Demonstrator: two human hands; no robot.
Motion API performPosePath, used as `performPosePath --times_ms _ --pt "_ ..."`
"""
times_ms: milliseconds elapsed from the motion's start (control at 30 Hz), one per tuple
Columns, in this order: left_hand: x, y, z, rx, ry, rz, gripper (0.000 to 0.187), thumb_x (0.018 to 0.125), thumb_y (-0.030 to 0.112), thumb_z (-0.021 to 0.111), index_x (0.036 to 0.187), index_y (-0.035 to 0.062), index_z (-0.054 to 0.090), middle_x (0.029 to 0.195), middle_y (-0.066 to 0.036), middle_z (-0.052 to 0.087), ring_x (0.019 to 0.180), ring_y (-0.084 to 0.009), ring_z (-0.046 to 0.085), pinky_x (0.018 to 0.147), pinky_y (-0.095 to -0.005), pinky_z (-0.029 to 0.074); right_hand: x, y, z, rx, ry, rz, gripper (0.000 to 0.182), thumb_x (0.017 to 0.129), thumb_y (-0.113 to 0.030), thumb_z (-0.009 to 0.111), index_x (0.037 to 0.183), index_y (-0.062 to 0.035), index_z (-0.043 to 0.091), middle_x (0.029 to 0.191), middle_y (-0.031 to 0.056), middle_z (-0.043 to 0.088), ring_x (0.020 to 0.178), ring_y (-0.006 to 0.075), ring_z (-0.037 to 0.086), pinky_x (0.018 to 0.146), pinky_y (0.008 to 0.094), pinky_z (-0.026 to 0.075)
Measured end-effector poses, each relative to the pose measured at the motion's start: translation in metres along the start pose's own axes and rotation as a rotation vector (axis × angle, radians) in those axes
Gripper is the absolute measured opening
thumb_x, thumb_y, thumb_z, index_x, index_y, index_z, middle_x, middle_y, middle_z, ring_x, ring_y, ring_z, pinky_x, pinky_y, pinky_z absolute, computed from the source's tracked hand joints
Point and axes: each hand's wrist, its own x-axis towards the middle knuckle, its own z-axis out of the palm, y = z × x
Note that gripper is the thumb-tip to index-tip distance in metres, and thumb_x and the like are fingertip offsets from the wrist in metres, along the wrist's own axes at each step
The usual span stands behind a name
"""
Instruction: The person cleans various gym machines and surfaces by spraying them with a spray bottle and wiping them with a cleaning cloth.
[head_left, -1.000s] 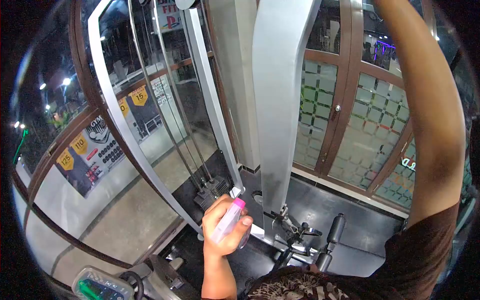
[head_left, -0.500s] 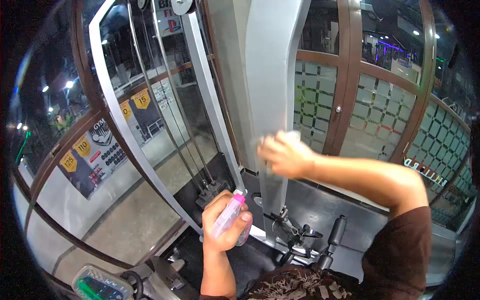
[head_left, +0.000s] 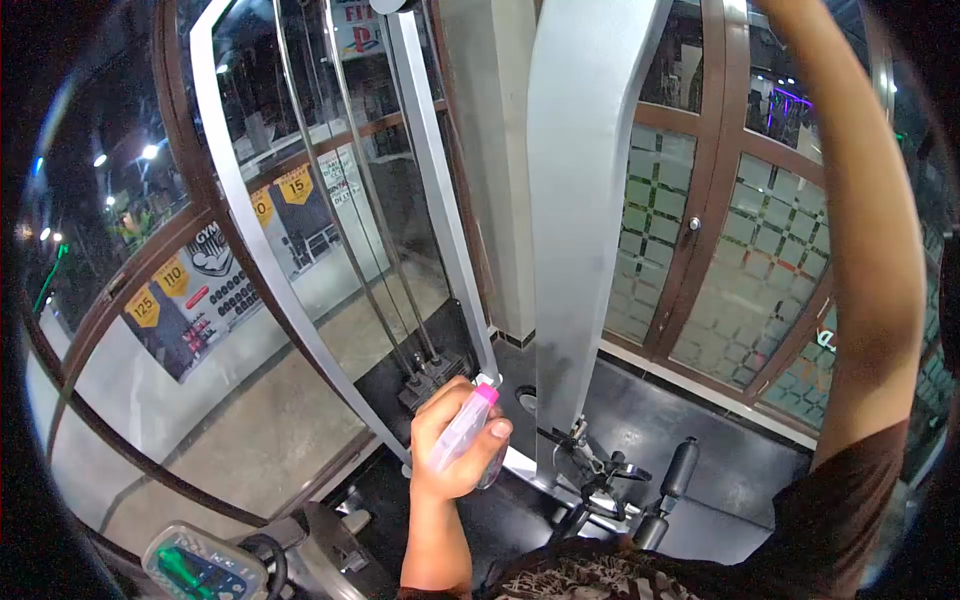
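My left hand [head_left: 428,450] is wrapped around a small clear spray bottle [head_left: 464,428] with a pink collar and a white nozzle. The thumb lies along its near side, and the bottle leans up and to the right. My right forearm [head_left: 872,230] reaches steeply up past the top edge of the head view, so the hand itself is out of sight. Between the arms rises the broad silver-grey upright [head_left: 575,180] of a gym machine. Just beyond the bottle are a dark weight stack [head_left: 432,375] and steel guide rods [head_left: 350,150].
A white-framed cable tower [head_left: 235,200] stands at left before glass panels with a gym poster [head_left: 205,280]. Black foam rollers [head_left: 680,467] and metal machine parts sit low in front. Brown-framed doors [head_left: 715,200] are behind. A console with a green item [head_left: 185,575] is at lower left.
My right hand has moved up from beside the silver upright and out of the frame. The left hand keeps its hold on the spray bottle. The view has shifted slightly.
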Motion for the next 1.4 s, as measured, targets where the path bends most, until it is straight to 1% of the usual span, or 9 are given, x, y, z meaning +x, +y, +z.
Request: performPosePath --times_ms 233,433,567,600,700,967,1200,1333,1400 --pt "0.009 -0.003 -0.022 -0.059 -0.041 0.023 0.028 0.08 0.023 0.08 0.082 -0.001 0.065 0.076 -0.009 0.062 0.069 -0.0207 0.06 0.065 -0.0313 0.047 -0.168 -0.149 -0.033 0.301 -0.254 -0.452 0.03 0.077 -0.015 0.064 0.106 -0.0087 0.069 0.11 0.0075 0.06 0.102 0.032 0.056 0.082 0.0527 0.045" --pt "0.022 0.009 -0.065 -0.06 -0.067 0.08 0.028 0.08 0.022 0.079 0.081 -0.0016 0.065 0.077 -0.009 0.062 0.07 -0.0207 0.06 0.065 -0.031 0.047 -0.256 -0.194 -0.058 0.524 -0.618 -0.852 0.016 0.069 -0.032 0.069 0.075 -0.0198 0.077 0.121 -0.0016 0.061 0.117 0.0258 0.052 0.095 0.0464 0.043" --pt "0.029 0.01 -0.094 -0.05 -0.06 0.105 0.026 0.08 0.02 0.078 0.081 -0.0019 0.065 0.077 -0.01 0.063 0.07 -0.0206 0.06 0.065 -0.031 0.047 -0.136 -0.154 -0.027 0.346 -0.6 -0.11 0.014 0.074 -0.015 0.063 0.086 -0.0116 0.069 0.105 0.0064 0.059 0.098 0.0293 0.057 0.079 0.0433 0.048" --pt "0.03 0.009 -0.1 -0.044 -0.062 0.104 0.025 0.08 0.02 0.078 0.081 -0.002 0.065 0.077 -0.01 0.063 0.07 -0.0206 0.06 0.065 -0.031 0.047 -0.104 -0.123 -0.015 0.231 -0.38 -0.44 0.015 0.073 -0.012 0.064 0.088 -0.012 0.068 0.109 0.0081 0.059 0.097 0.0333 0.058 0.081 0.045 0.048" --pt "0.03 0.007 -0.122 -0.027 -0.052 0.102 0.025 0.08 0.019 0.078 0.082 -0.0022 0.065 0.077 -0.01 0.063 0.07 -0.0207 0.06 0.065 -0.0311 0.047 0.0 -0.081 -0.021 -0.036 -0.385 0.055 0.032 0.08 -0.021 0.07 0.111 -0.0126 0.072 0.116 0.0153 0.064 0.109 0.0348 0.058 0.095 0.0468 0.046" --pt "0.023 0.001 -0.188 0.013 0.026 0.095 0.024 0.081 0.018 0.077 0.084 -0.0029 0.065 0.077 -0.01 0.062 0.07 -0.0213 0.059 0.065 -0.0318 0.046 0.04 -0.054 0.015 -0.096 0.181 0.119 0.033 0.081 -0.023 0.07 0.114 -0.02 0.073 0.123 0.0147 0.062 0.099 0.0391 0.058 0.089 0.0489 0.047" --pt "0.041 0.014 -0.216 -0.033 0.083 0.13 0.021 0.084 0.015 0.072 0.084 -0.0045 0.064 0.078 -0.011 0.063 0.073 -0.0205 0.058 0.066 -0.0316 0.046 -0.102 -0.176 0.002 0.019 -0.44 -0.131 0.023 0.075 -0.008 0.063 0.097 -0.0059 0.07 0.135 0.0139 0.052 0.098 0.0364 0.055 0.073 0.0461 0.052" --pt "0.056 0.019 -0.228 0.016 0.085 0.199 0.016 0.085 0.008 0.069 0.086 -0.0065 0.064 0.078 -0.011 0.061 0.071 -0.0201 0.056 0.066 -0.0301 0.045 -0.25 -0.259 -0.036 0.412 -0.873 -0.094 0.03 0.078 -0.021 0.065 0.106 -0.0134 0.073 0.134 0.0083 0.055 0.117 0.0341 0.049 0.095 0.0537 0.04" --pt "0.063 0.019 -0.233 0.015 0.068 0.214 0.016 0.086 0.008 0.068 0.089 -0.0069 0.063 0.078 -0.01 0.06 0.071 -0.0184 0.055 0.065 -0.0292 0.044 -0.264 -0.274 -0.068 0.398 -1.099 -0.639 0.022 0.077 -0.024 0.068 0.095 -0.0176 0.077 0.136 -0.0012 0.056 0.118 0.0313 0.05 0.097 0.0502 0.038"
